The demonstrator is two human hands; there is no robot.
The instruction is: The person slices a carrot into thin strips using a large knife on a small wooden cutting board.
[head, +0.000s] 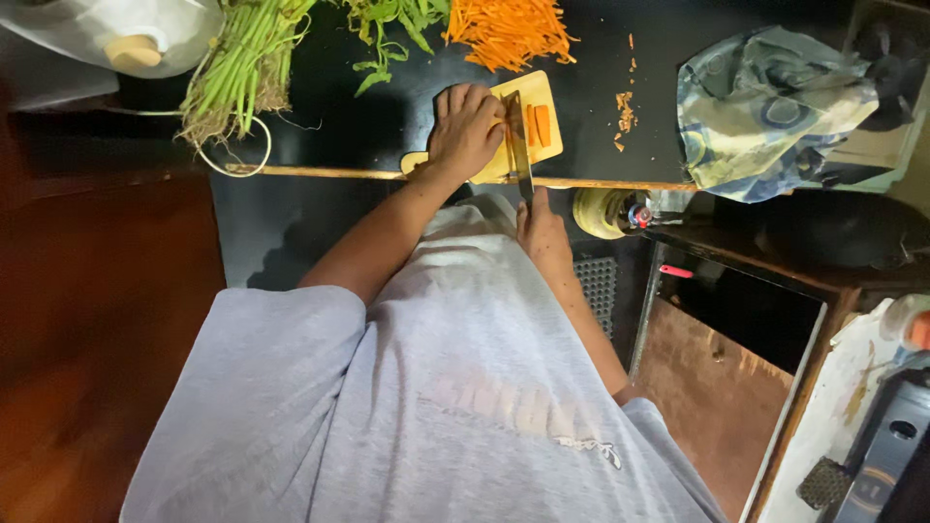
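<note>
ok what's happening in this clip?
A person is slicing carrot on a small wooden cutting board at a dark counter. The left hand presses down on the carrot pieces, while the right hand holds a knife whose blade lies across the board. A pile of carrot strips lies behind the board, with a bunch of green stalks to the left.

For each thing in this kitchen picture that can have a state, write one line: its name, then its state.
left hand: pressed flat on the carrot pieces
right hand: closed on the knife handle
knife: blade down on the board
carrot pieces: partly cut, on the board
carrot strips: shredded, piled
cutting board: lying flat
greens: bundled, roots on
cloth: crumpled
</note>
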